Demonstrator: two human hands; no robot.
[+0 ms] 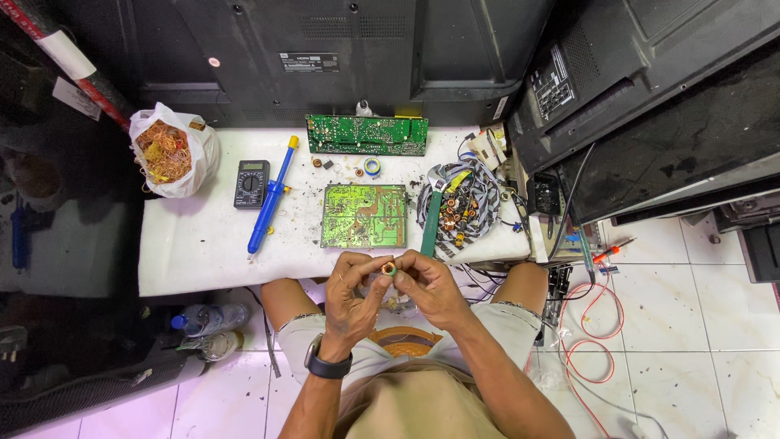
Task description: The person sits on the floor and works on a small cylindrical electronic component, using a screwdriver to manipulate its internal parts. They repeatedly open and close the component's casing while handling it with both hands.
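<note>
Both my hands meet in front of my chest, just below the white table's near edge (pixel 211 280). My left hand (pixel 351 297), with a dark watch on its wrist, and my right hand (pixel 429 286) together pinch a small copper-wound ring coil (pixel 389 267) between thumbs and fingertips. Directly beyond the coil a green circuit board (pixel 364 215) lies flat on the table with its solder side up. A second green board (pixel 367 134) stands along the table's far edge.
A blue desoldering pump (pixel 271 197) and a dark multimeter (pixel 252 184) lie left of the board. A white bag of copper wire (pixel 169 151) sits at far left. A pile of cables and coils (pixel 461 205) lies right. Black television backs (pixel 650 97) surround the table.
</note>
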